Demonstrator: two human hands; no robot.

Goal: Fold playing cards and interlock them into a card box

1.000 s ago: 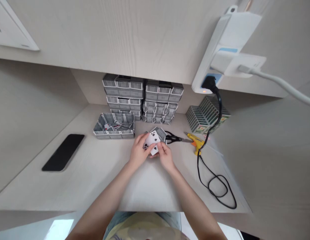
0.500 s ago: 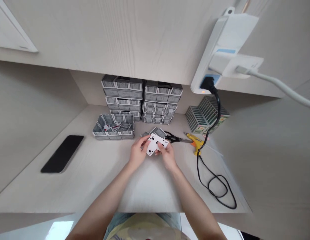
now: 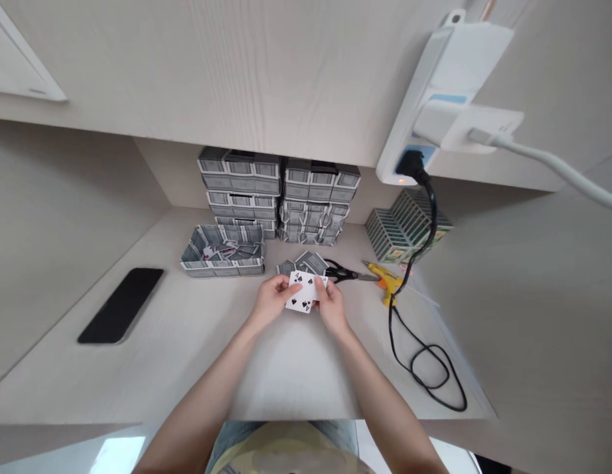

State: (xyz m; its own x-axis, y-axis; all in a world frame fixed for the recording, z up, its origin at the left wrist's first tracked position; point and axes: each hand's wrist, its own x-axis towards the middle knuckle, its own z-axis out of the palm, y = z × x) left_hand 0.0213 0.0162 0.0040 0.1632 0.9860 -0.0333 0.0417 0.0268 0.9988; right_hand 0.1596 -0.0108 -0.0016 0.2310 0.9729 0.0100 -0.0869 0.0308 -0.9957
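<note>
From my remote seat, I see stacked card-covered boxes (image 3: 241, 184) at upper centre, apparently finished. Below them, left of centre, an open box (image 3: 222, 270) contains loose pieces (image 3: 244, 251). Mid-frame, a spread of face-down cards (image 3: 310, 262) lies unheld. Just below, the left hand (image 3: 270, 297) pinches a four of spades (image 3: 299, 301), the right hand (image 3: 331, 307) a second card (image 3: 325, 280); they overlap unsquared, so I judge the handling unfinished. The second card is mostly covered; I can't tell what lies beneath.

Pale wood-grained panels (image 3: 138, 72) enclose a light desktop (image 3: 113, 388).
</note>
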